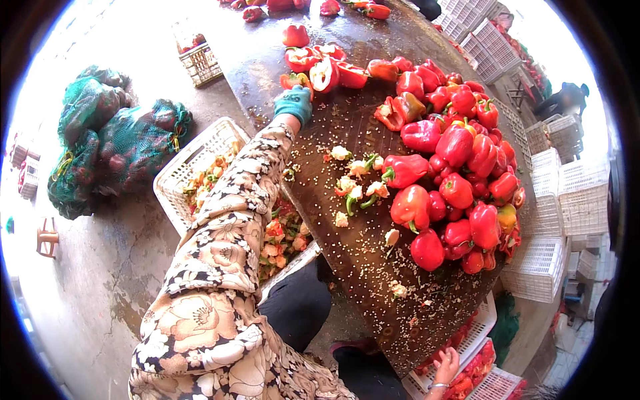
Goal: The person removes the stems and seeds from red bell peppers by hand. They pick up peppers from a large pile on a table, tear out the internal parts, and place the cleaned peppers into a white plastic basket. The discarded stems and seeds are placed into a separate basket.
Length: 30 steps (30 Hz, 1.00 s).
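Observation:
My left hand (pixel 294 103), in a teal glove below a floral sleeve, is at the far left edge of the table. It grips a cut bell pepper (pixel 300 81) with orange-green flesh. Its fingertips are partly hidden. Several opened red pepper halves (pixel 325 75) lie just beyond it. At the bottom right my bare right hand (pixel 446 367), with a bracelet, hangs above crates of red pepper pieces (pixel 462 382). Its fingers are loosely curled and nothing shows in them. A large pile of whole red bell peppers (pixel 455 187) covers the table's right side.
Pepper cores (pixel 357 172) and seeds litter the brown table (pixel 345 245). Beside its left edge stands a white crate (pixel 170 187) of cores, partly under my arm. Green net sacks (pixel 135 145) rest on the floor. White crates (pixel 535 265) are stacked at right; a person (pixel 565 100) is farther back.

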Each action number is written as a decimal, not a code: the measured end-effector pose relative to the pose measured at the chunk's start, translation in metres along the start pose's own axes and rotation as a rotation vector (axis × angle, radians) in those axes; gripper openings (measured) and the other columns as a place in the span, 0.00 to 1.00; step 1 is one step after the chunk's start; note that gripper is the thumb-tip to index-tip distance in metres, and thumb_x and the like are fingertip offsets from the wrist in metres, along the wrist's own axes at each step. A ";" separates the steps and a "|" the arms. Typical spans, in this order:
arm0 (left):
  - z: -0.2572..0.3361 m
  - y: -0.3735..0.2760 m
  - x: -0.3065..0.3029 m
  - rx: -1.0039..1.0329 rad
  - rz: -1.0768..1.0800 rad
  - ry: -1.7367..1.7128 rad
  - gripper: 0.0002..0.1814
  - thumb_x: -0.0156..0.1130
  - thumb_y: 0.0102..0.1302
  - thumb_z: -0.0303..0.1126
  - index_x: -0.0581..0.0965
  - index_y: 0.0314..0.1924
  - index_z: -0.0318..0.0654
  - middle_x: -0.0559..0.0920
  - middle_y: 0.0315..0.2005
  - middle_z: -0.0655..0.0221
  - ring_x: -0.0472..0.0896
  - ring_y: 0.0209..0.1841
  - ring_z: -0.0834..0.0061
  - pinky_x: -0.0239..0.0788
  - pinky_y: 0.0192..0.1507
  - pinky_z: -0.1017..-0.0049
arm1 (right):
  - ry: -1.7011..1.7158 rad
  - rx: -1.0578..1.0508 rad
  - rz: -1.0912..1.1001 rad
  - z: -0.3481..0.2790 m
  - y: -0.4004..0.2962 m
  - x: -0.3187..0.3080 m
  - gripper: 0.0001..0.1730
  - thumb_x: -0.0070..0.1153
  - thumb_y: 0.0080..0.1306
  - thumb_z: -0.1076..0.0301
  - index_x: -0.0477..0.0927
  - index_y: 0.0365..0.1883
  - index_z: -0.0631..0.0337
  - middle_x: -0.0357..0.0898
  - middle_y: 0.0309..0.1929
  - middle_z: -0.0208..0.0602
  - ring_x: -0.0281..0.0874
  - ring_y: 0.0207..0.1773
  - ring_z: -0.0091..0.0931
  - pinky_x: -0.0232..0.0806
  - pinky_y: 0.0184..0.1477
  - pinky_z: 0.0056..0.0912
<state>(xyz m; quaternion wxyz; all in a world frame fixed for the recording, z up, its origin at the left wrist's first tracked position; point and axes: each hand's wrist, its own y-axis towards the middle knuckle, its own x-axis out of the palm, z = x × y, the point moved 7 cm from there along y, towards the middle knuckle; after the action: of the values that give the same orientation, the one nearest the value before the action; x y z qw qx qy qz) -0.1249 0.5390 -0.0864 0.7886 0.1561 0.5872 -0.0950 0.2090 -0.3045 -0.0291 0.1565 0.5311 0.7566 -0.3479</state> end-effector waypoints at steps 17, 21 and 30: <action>0.257 -0.338 -0.173 0.987 -0.072 -0.866 0.13 0.64 0.61 0.29 0.77 0.46 0.42 0.81 0.38 0.64 0.81 0.36 0.61 0.73 0.38 0.65 | 1.188 -0.193 -0.754 -0.280 -0.076 0.290 0.33 0.48 0.73 0.40 0.71 0.61 0.60 0.79 0.53 0.37 0.81 0.50 0.34 0.74 0.52 0.38; 0.275 -0.357 -0.142 0.350 -0.712 -1.549 0.17 0.57 0.71 0.31 0.74 0.57 0.36 0.81 0.43 0.65 0.80 0.43 0.72 0.74 0.46 0.74 | 0.615 -0.676 -0.337 -0.283 -0.112 0.210 0.30 0.53 0.74 0.57 0.64 0.68 0.63 0.70 0.63 0.40 0.71 0.62 0.28 0.66 0.63 0.30; 0.314 -0.388 -0.137 0.965 -0.319 -1.387 0.25 0.53 0.66 0.17 0.69 0.64 0.35 0.74 0.55 0.55 0.78 0.54 0.64 0.73 0.53 0.73 | -0.009 -1.269 0.017 -0.260 -0.148 0.166 0.38 0.48 0.63 0.77 0.55 0.73 0.64 0.60 0.70 0.56 0.58 0.72 0.50 0.53 0.73 0.48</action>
<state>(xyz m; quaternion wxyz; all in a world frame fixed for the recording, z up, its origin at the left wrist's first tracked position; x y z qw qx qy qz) -0.0126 0.0602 0.0746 0.7937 0.2965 -0.1174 -0.5181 0.0444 -0.0378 0.1082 0.4467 0.3394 0.8107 0.1672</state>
